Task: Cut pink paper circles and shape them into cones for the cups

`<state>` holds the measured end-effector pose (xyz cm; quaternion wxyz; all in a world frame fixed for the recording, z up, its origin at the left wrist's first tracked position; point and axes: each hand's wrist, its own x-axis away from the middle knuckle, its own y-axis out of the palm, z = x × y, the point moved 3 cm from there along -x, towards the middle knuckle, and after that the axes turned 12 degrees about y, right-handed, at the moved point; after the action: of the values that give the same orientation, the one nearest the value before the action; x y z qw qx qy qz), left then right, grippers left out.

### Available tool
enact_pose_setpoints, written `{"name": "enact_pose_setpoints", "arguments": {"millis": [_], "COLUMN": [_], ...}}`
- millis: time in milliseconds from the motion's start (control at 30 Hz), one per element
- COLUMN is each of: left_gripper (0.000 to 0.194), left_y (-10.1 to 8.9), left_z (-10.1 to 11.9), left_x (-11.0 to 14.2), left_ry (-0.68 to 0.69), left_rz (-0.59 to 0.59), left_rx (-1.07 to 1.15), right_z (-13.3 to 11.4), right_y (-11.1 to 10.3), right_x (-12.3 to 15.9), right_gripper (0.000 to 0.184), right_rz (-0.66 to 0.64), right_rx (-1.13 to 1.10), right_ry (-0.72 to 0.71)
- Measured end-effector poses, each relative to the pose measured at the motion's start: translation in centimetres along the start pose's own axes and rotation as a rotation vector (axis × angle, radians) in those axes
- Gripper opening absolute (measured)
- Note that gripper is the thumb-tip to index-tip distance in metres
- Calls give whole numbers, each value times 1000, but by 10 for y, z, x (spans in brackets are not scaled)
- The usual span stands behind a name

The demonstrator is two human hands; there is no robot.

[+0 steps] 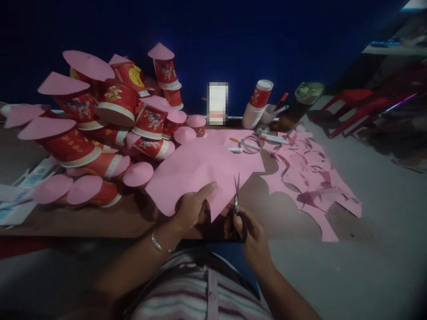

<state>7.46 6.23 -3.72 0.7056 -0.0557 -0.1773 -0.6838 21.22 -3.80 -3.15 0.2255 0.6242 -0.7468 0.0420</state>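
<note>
Left hand (193, 209) gripping pink paper (196, 164) at its near edge, thumb on top, paper lying over the counter (133, 222). Right hand (250, 229) holding scissors (236, 204), fingers in the handles, blades apart, tips pointing away from the body, just beside the paper's right edge. Markers (273, 139) at the paper's far right part. Pink scraps (310, 173) to the right. Left: pile of red cups (116, 104) with pink cones (160, 52), some upright, some on their sides. Cup stack (256, 104) behind the markers, dark bottle (300, 104) right of it.
</note>
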Motion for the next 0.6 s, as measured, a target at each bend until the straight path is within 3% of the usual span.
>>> {"name": "enact_pose_setpoints", "arguments": {"millis": [233, 600], "left_gripper": [37, 42], "left_y": [4, 1], "left_z": [4, 7], "left_x": [0, 0], "left_ry": [10, 28], "left_rz": [-36, -72], "left_rx": [99, 74], "right_z": [1, 0], "right_y": [-1, -11], "right_x": [1, 4], "right_gripper": [39, 35], "right_rz": [-34, -53], "right_rx": [-63, 22], "right_ry": [5, -21]}}
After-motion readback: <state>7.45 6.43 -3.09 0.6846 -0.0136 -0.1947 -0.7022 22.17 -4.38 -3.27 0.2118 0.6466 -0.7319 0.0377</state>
